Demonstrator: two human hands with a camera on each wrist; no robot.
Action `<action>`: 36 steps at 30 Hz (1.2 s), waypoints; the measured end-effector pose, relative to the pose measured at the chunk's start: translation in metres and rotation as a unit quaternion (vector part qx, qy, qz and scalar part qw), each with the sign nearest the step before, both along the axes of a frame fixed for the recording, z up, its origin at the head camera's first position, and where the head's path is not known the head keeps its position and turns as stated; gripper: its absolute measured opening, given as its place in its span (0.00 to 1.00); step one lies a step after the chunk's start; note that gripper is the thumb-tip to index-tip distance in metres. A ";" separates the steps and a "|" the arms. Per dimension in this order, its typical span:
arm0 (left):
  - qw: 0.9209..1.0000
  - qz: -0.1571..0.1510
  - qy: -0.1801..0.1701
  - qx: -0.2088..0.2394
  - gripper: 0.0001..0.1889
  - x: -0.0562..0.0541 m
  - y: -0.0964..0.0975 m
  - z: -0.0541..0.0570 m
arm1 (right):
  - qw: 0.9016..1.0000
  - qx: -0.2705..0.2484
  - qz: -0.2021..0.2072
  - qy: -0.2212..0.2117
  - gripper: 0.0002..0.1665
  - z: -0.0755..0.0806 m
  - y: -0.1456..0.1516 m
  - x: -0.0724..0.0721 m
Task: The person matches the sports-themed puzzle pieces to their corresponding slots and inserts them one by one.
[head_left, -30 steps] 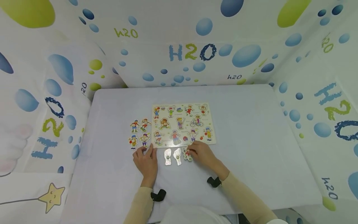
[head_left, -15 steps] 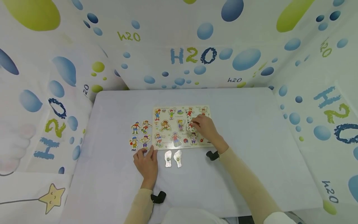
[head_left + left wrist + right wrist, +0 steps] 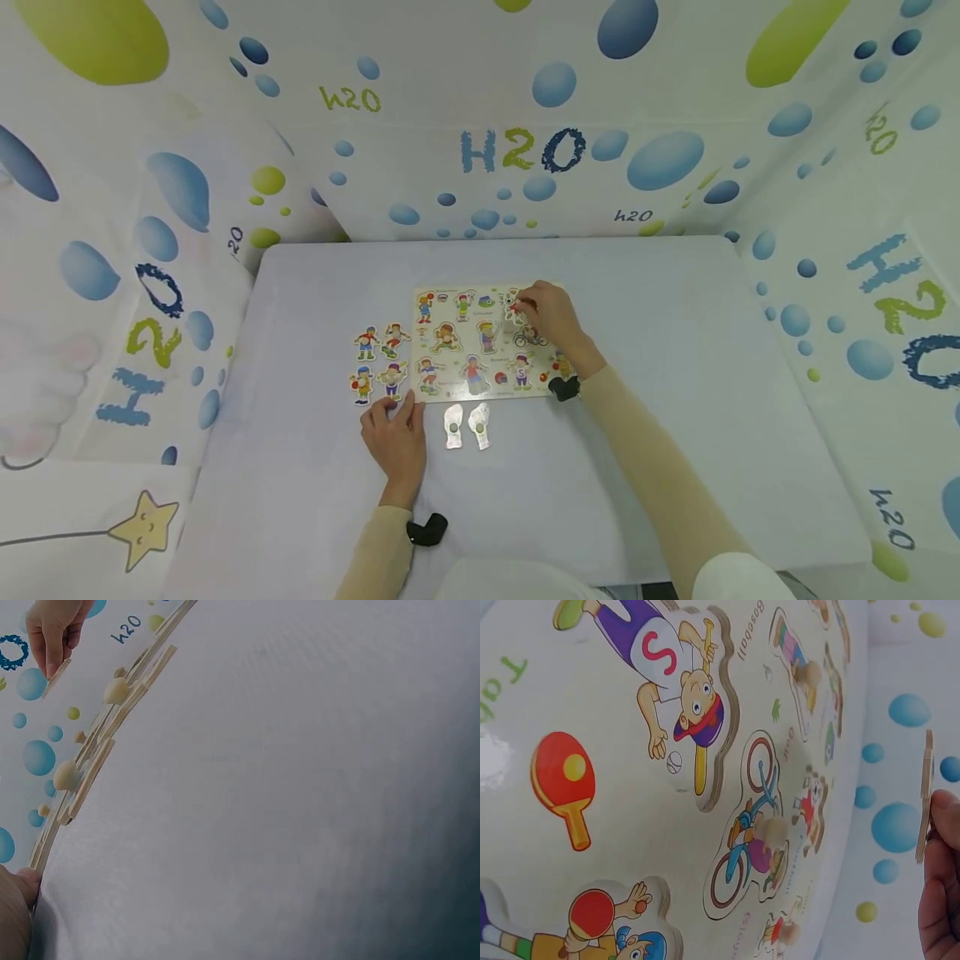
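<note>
One piece: right hand is pinching it above board; left hand, fingers loose, is touching board's corner; keeping level is probably helping.

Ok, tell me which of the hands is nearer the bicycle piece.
Right. The right hand is raised over the board, close to the bicycle piece; the left hand is farther off, at the board's near left corner.

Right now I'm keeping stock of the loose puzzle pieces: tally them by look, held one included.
Brightly coloured pieces left of the board: 4
Pale, shiny-looking pieces by its near edge: 2
Piece held in the right hand: 1
Total: 7
</note>
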State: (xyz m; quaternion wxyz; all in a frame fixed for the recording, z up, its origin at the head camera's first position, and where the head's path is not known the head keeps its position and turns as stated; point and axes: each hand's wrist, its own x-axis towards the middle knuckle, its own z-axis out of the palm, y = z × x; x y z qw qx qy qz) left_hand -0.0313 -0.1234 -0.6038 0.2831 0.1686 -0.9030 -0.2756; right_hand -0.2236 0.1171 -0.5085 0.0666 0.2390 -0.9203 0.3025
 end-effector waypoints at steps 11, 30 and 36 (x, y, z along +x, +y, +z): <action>1.000 -0.001 0.000 0.005 0.16 0.002 0.001 0.001 | 0.999 0.026 -0.018 -0.041 0.10 -0.014 -0.001 -0.016; 1.000 -0.003 0.001 0.004 0.16 0.000 0.004 0.003 | 0.995 0.038 -0.035 -0.086 0.09 -0.029 -0.009 -0.032; 1.000 0.003 0.000 0.004 0.16 0.000 0.003 0.004 | 0.994 0.059 -0.042 -0.086 0.10 -0.045 -0.011 -0.038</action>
